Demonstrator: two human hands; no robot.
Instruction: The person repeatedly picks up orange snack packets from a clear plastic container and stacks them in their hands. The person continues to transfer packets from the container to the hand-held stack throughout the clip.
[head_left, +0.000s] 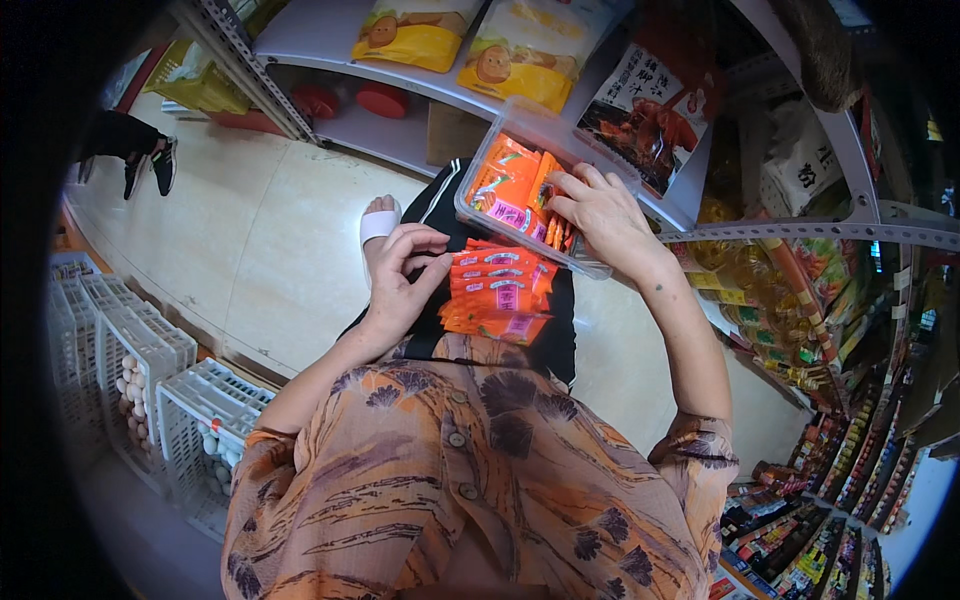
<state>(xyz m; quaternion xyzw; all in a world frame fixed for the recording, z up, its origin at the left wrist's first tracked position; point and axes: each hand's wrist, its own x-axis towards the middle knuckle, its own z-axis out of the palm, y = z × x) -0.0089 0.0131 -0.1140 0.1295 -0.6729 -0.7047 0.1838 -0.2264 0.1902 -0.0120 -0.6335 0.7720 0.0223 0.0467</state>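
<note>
A clear plastic box (480, 220) rests tilted at my knees, against the shelf edge. Orange seasoning sachets (504, 180) with pink labels fill its left part, and more stand on edge beside them. My right hand (611, 217) reaches over the box's right side, its fingers curled against these upright sachets; its thumb is hidden. On my lap lies an overlapping stack of similar orange sachets (499, 292). My left hand (405, 274) is at the stack's left edge, thumb and forefinger slightly apart, the thumb tip at the sachets.
A metal shelf (330, 56) ahead carries yellow pouches (517, 52) and a dark red food packet (649, 105). White plastic crates (214, 397) with eggs stand at left. Bottles of oil (724, 262) fill racks at right. Another person's shoes (163, 166) show at upper left on the tiled floor (247, 217).
</note>
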